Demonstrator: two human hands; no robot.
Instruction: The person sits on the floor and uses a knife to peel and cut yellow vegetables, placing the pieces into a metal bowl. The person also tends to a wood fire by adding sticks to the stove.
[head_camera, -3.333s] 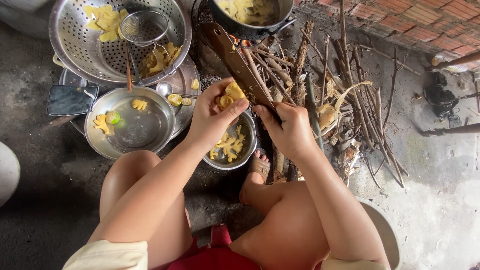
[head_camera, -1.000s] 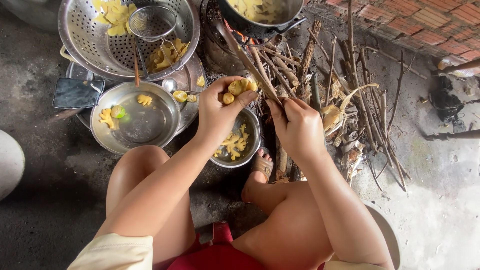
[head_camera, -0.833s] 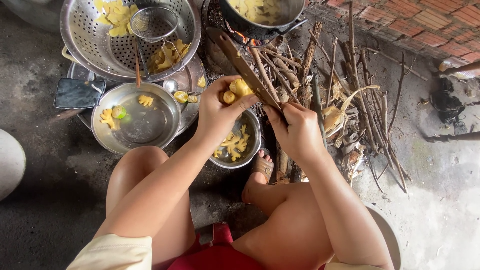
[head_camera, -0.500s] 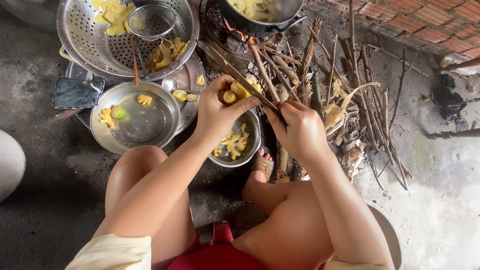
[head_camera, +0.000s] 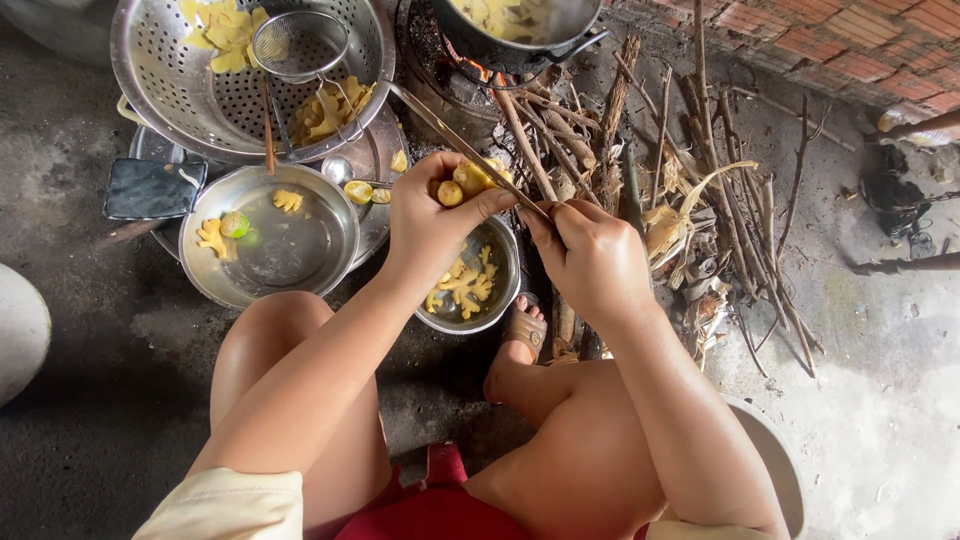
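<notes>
My left hand (head_camera: 432, 220) is closed around a yellow piece of food (head_camera: 470, 178), held above a small metal bowl (head_camera: 500, 300) that contains several yellow cut pieces (head_camera: 462, 287). My right hand (head_camera: 590, 255) grips the handle of a long knife (head_camera: 455, 140). The blade runs up to the left and rests against the yellow piece. Both hands sit close together, over my bare knees.
A wider metal bowl (head_camera: 330, 255) with water, yellow pieces and a green lime half stands at left. Behind it a perforated colander (head_camera: 170, 80) holds yellow pieces and a wire strainer (head_camera: 300, 45). A dark pot (head_camera: 510, 45) sits over burning sticks (head_camera: 640, 160). A dark phone (head_camera: 152, 188) lies far left.
The knife blade has swung slightly against the yellow piece as my right hand works it. My left hand has turned the piece a little. The bowls stay put.
</notes>
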